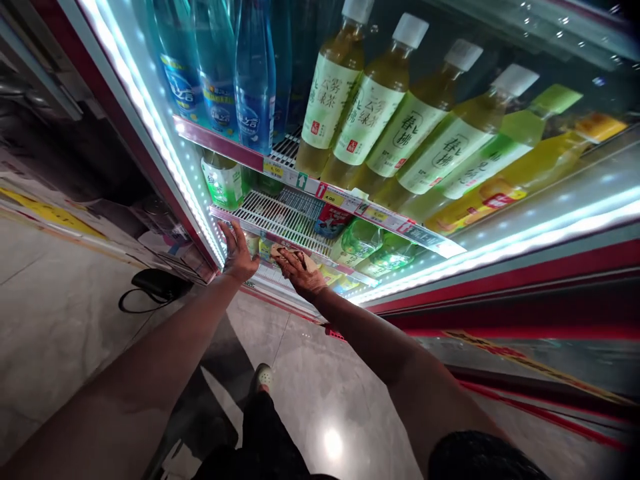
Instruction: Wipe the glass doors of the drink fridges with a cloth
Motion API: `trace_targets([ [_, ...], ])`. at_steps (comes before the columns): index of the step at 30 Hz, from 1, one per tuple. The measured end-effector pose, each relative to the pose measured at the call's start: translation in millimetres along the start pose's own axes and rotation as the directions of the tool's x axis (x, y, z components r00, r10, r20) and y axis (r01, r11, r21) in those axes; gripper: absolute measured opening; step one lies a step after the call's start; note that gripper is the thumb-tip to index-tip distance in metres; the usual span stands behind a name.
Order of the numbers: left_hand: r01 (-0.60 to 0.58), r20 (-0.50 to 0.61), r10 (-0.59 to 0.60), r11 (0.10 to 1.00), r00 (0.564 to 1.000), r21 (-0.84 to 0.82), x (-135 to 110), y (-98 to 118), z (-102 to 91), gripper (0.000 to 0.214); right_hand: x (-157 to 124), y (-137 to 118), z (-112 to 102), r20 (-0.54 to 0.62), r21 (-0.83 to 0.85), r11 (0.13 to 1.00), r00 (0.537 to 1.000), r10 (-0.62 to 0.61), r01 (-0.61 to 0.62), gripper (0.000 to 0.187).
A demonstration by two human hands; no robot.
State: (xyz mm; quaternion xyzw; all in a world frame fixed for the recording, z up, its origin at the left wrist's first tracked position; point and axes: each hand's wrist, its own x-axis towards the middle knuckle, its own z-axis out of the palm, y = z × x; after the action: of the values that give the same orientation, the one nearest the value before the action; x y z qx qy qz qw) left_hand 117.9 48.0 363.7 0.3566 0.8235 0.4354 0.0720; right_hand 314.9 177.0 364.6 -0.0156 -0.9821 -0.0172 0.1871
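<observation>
My left hand (239,253) has its fingers spread at the front edge of the lower wire shelf (273,212), near the lit left side of the drinks fridge. My right hand (296,272) presses a beige cloth with dark markings (308,262) against the strip along that shelf's front. Behind the hands, a green-labelled bottle (220,180) stands at the left end of the shelf. A red pack (332,220) and green bottles (359,239) sit toward its right. Part of the cloth is hidden under my fingers.
The shelf above holds blue bottles (254,73) and several tea bottles (380,100) behind a price-tag rail (345,198). LED strips (155,127) line the fridge frame. A black bag with a strap (159,285) lies on the tiled floor at left, near my shoe (264,377).
</observation>
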Motion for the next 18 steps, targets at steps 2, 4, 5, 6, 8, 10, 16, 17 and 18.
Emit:
trace_targets([
  [2,0.006,-0.008,-0.006,1.0,1.0,-0.011,-0.5,-0.7,1.6,0.132,-1.3,2.7,-7.9,-0.017,0.011,1.0,1.0,0.014,-0.013,0.065],
  [4,-0.002,-0.009,0.002,1.0,1.0,-0.016,-1.3,-1.5,2.1,0.13,2.2,3.6,-18.3,-0.03,0.014,0.999,0.999,0.032,-0.031,0.067],
  [5,-0.011,-0.013,0.011,1.0,1.0,-0.017,-1.8,-1.9,2.2,0.129,5.9,3.0,-22.5,-0.028,0.017,0.999,0.999,0.027,-0.027,0.067],
  [6,-0.022,-0.021,0.022,1.0,1.0,-0.02,-2.4,-2.3,2.2,0.127,10.6,1.9,-25.2,-0.021,0.02,1.0,1.0,0.016,-0.016,0.068],
  [8,-0.033,-0.043,0.032,0.999,0.999,-0.025,-3.7,-3.0,2.5,0.124,21.3,-1.4,-25.8,-0.002,0.027,1.0,1.0,0.015,-0.015,0.066],
  [10,-0.036,-0.058,0.035,0.999,0.998,-0.016,-4.7,-3.1,3.8,0.121,32.2,-5.5,-20.7,0.022,0.051,0.998,0.999,0.029,-0.03,0.064],
  [16,0.016,-0.065,-0.015,1.0,0.998,0.025,-4.0,0.0,8.3,0.121,65.3,-20.9,8.1,0.102,0.206,0.978,0.995,-0.002,-0.019,0.061],
  [17,0.029,-0.064,-0.028,0.999,0.998,0.025,-3.7,0.0,7.8,0.12,68.7,-22.9,12.6,0.115,0.213,0.977,0.993,0.003,-0.028,0.063],
  [18,0.039,-0.063,-0.037,0.999,0.997,0.026,-3.4,-0.1,6.6,0.118,70.5,-24.2,16.3,0.127,0.214,0.976,0.992,0.009,-0.036,0.066],
])
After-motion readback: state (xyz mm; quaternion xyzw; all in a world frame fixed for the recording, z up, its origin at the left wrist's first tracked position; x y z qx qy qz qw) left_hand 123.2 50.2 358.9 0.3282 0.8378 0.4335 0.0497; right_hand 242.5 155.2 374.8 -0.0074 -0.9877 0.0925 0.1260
